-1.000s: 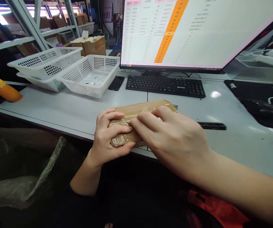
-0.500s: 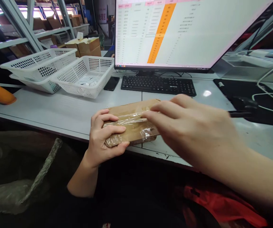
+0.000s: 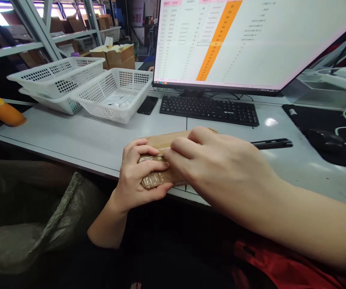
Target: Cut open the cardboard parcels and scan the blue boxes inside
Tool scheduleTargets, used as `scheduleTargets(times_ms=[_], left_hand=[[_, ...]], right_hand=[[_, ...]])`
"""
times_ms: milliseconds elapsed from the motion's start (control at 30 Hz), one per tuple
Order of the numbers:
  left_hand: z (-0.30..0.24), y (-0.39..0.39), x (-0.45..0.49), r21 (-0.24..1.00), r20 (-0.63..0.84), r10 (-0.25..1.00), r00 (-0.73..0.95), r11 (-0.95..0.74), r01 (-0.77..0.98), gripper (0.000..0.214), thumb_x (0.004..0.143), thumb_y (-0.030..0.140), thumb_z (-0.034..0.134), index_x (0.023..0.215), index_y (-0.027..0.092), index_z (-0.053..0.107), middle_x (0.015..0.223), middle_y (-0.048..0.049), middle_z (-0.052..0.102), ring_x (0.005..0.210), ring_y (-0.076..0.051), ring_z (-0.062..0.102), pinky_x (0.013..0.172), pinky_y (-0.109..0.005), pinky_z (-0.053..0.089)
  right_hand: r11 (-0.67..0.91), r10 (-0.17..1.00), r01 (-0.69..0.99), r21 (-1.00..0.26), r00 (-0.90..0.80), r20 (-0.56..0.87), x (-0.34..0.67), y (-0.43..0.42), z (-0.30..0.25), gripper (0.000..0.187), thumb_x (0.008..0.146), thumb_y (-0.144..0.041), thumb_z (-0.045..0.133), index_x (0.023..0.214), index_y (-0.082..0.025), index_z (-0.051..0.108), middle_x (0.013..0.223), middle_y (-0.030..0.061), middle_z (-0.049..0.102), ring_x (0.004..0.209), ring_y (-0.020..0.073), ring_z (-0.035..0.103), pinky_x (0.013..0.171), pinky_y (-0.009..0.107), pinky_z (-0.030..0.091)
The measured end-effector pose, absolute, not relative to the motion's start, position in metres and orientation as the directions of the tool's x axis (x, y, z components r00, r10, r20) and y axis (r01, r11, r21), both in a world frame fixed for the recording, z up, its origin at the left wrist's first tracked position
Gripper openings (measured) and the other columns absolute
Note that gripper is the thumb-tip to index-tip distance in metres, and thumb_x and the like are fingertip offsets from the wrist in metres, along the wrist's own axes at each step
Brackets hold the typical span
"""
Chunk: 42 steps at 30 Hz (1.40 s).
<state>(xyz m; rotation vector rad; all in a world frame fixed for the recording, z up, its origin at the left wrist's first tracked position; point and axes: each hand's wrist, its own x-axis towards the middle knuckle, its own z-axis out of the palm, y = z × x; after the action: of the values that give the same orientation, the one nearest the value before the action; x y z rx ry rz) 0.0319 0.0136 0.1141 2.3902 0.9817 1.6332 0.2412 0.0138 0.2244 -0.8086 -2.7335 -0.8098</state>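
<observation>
A small brown cardboard box [image 3: 173, 139], wrapped in clear tape, is at the front edge of the desk. My left hand [image 3: 139, 172] grips its left end, fingers over the top and thumb along the near side. Bent over the box's top is my right hand [image 3: 211, 160], its fingertips closed at the taped surface near my left fingers. A slim black tool that looks like a utility knife [image 3: 273, 143] sticks out behind my right hand, which is closed around it. Its front end is hidden by the fingers.
Behind the box stand a black keyboard [image 3: 209, 110] and a monitor [image 3: 251, 48]. White baskets [image 3: 115, 94] and a phone [image 3: 148, 105] are at the back left, an orange bottle [image 3: 5, 110] at far left. A mouse [image 3: 325, 138] lies on a black pad to the right.
My right hand has moved left across the box's top, and the black tool has moved with it. My left hand keeps its grip. The camera view has shifted slightly left.
</observation>
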Motion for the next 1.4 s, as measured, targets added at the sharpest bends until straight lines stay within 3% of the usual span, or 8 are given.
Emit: scheduleTargets(times_ms=[500, 700, 800, 900, 1000, 1100, 1233, 1400], left_hand=[[0.112, 0.016, 0.031, 0.403, 0.827, 0.523, 0.207, -0.807, 0.432, 0.024, 0.093, 0.045, 0.077, 0.11, 0.029, 0.074, 0.121, -0.0066, 0.064, 0.134, -0.032, 0.054, 0.12, -0.061, 0.045], [0.118, 0.012, 0.023, 0.458, 0.778, 0.593, 0.209, -0.762, 0.457, 0.044, 0.099, 0.068, 0.063, 0.111, 0.028, 0.077, 0.125, -0.0085, 0.068, 0.138, -0.034, 0.055, 0.126, -0.062, 0.038], [0.146, 0.01, 0.011, 0.503, 0.625, 0.712, 0.318, -0.68, 0.533, 0.069, 0.1, 0.084, 0.041, 0.125, 0.03, 0.075, 0.13, -0.0076, 0.073, 0.135, -0.034, 0.062, 0.135, -0.066, 0.015], [0.187, 0.02, 0.008, 0.401, 0.498, 0.753, 0.43, -0.64, 0.655, 0.066, 0.101, 0.077, 0.05, 0.141, 0.029, 0.068, 0.14, -0.0076, 0.071, 0.131, -0.031, 0.065, 0.132, -0.06, 0.028], [0.221, 0.047, 0.02, 0.244, 0.329, 0.782, 0.529, -0.612, 0.752, 0.062, 0.101, 0.066, 0.057, 0.147, 0.026, 0.064, 0.159, -0.01, 0.057, 0.143, -0.033, 0.056, 0.121, -0.05, 0.044], [0.241, 0.075, 0.036, 0.165, 0.042, 0.796, 0.604, -0.602, 0.782, 0.06, 0.1, 0.059, 0.06, 0.151, 0.027, 0.062, 0.153, -0.0105, 0.06, 0.135, -0.031, 0.06, 0.112, -0.043, 0.048], [0.249, 0.089, 0.047, 0.122, -0.146, 0.744, 0.652, -0.641, 0.758, 0.047, 0.102, 0.048, 0.058, 0.145, 0.028, 0.067, 0.133, -0.009, 0.068, 0.117, -0.026, 0.066, 0.099, -0.034, 0.048], [0.248, 0.087, 0.048, 0.11, -0.19, 0.707, 0.681, -0.674, 0.73, 0.049, 0.105, 0.043, 0.055, 0.152, 0.032, 0.06, 0.134, -0.008, 0.065, 0.113, -0.023, 0.065, 0.095, -0.03, 0.046]], right_hand=[[0.391, 0.599, 0.67, 0.631, -0.706, 0.378, 0.346, 0.023, 0.221, 0.034, 0.092, 0.002, 0.046, 0.071, -0.019, 0.063, 0.072, 0.006, 0.059, 0.07, 0.0197, 0.044, 0.058, 0.036, 0.02], [0.175, 0.854, 0.934, 0.31, -0.301, 0.425, 0.439, 0.061, 0.159, 0.045, 0.11, -0.034, 0.04, 0.116, -0.024, 0.083, 0.107, 0.0122, 0.078, 0.084, 0.0228, 0.059, 0.058, 0.035, 0.02], [-0.016, 0.971, 0.994, 0.104, -0.01, 0.239, 0.466, 0.079, 0.113, 0.044, 0.107, -0.031, 0.044, 0.128, -0.021, 0.081, 0.119, 0.0164, 0.077, 0.09, 0.029, 0.066, 0.06, 0.035, 0.033], [-0.065, 0.992, 0.997, -0.028, 0.068, 0.102, 0.473, 0.095, 0.087, 0.049, 0.105, -0.031, 0.044, 0.14, -0.017, 0.074, 0.127, 0.0192, 0.075, 0.101, 0.0348, 0.069, 0.069, 0.04, 0.046], [0.103, 0.936, 0.981, -0.165, -0.039, 0.351, 0.446, 0.094, 0.1, 0.047, 0.105, -0.035, 0.046, 0.139, -0.016, 0.073, 0.126, 0.0199, 0.075, 0.111, 0.0368, 0.068, 0.081, 0.047, 0.054], [0.543, 0.706, 0.816, -0.198, -0.316, 0.634, 0.389, 0.069, 0.139, 0.035, 0.108, -0.036, 0.051, 0.127, -0.021, 0.076, 0.116, 0.0143, 0.078, 0.106, 0.0292, 0.069, 0.092, 0.046, 0.056], [0.835, 0.412, 0.55, 0.018, -0.646, 0.643, 0.319, 0.038, 0.172, 0.032, 0.107, -0.038, 0.059, 0.123, -0.015, 0.075, 0.115, 0.0141, 0.076, 0.106, 0.0276, 0.067, 0.094, 0.043, 0.058], [0.845, 0.349, 0.526, 0.097, -0.68, 0.645, 0.303, 0.041, 0.163, 0.027, 0.103, -0.04, 0.067, 0.111, -0.015, 0.074, 0.112, 0.0139, 0.074, 0.102, 0.0284, 0.064, 0.094, 0.044, 0.057]])
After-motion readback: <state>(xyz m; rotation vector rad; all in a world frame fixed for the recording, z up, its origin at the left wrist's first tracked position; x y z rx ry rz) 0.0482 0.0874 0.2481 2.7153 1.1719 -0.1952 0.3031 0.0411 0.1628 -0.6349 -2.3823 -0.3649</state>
